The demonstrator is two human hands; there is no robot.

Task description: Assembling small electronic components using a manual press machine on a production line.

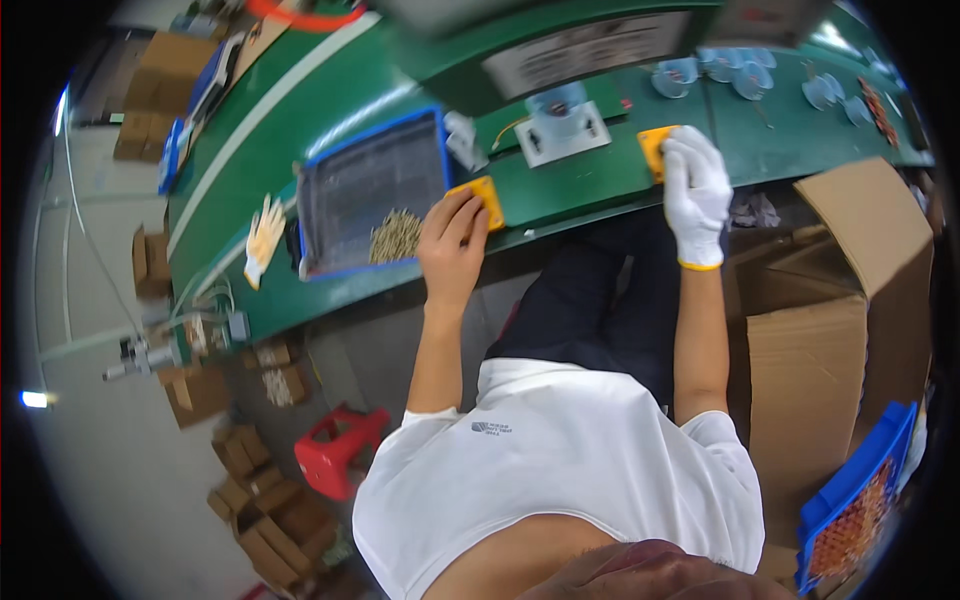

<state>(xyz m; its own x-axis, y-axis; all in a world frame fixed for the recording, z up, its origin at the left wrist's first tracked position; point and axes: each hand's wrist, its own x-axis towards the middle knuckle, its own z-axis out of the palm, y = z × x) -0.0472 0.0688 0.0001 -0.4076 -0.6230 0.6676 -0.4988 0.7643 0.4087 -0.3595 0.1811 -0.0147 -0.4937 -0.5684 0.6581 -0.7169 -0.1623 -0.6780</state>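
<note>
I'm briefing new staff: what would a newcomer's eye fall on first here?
Probably the two bright yellow blocks at the green worktop's front: the bare left hand lies over the left one, the right hand, in a white knit glove, over the right one. Then likely the blue-rimmed grey tray further left, holding a heap of small tan pieces at its near right, and the red plastic stool on the floor at lower left.

Open bench (570, 185) between yellow blocks (490, 203), plate (545, 151) behind
</note>
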